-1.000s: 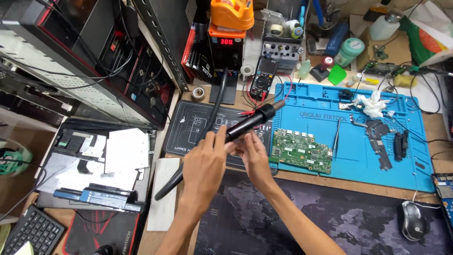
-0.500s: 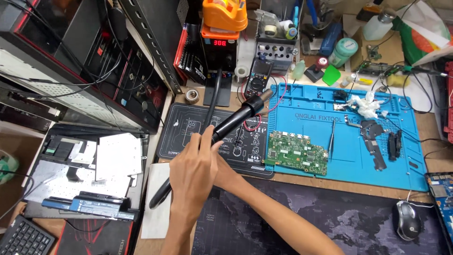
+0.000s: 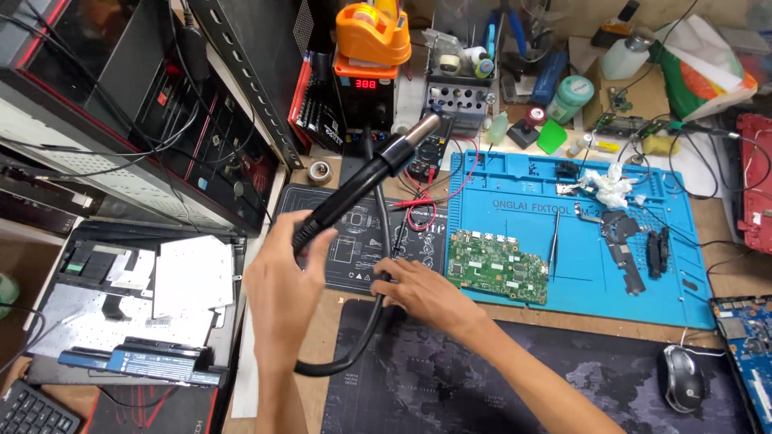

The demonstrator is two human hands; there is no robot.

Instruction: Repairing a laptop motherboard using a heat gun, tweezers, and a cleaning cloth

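The left hand [image 3: 281,277] is clenched around the lower handle of a black hot-air rework wand [image 3: 362,183], holding it raised above the counter [image 3: 724,281] with its metal nozzle [image 3: 425,127] aimed up and away toward the rework station with the red display [image 3: 363,88]. The right hand [image 3: 422,291] pinches the wand's thick black hose [image 3: 378,265] where it drops over the dark work mat [image 3: 354,241]; the hose then loops under the left wrist.

The wand looks light and rigid, a slim plastic barrel that tapers to a short bright steel tip. That tip is likely hot, so the ribbed handle well back from it is the safe place to hold. The hose seems stiff and springy enough to tug the wand off line, which suggests guiding it with the second hand makes sense.

A green circuit board [image 3: 497,265] lies on the blue silicone mat [image 3: 643,273], just right of the right hand, with tweezers [image 3: 555,241] beside it. It looks fragile.
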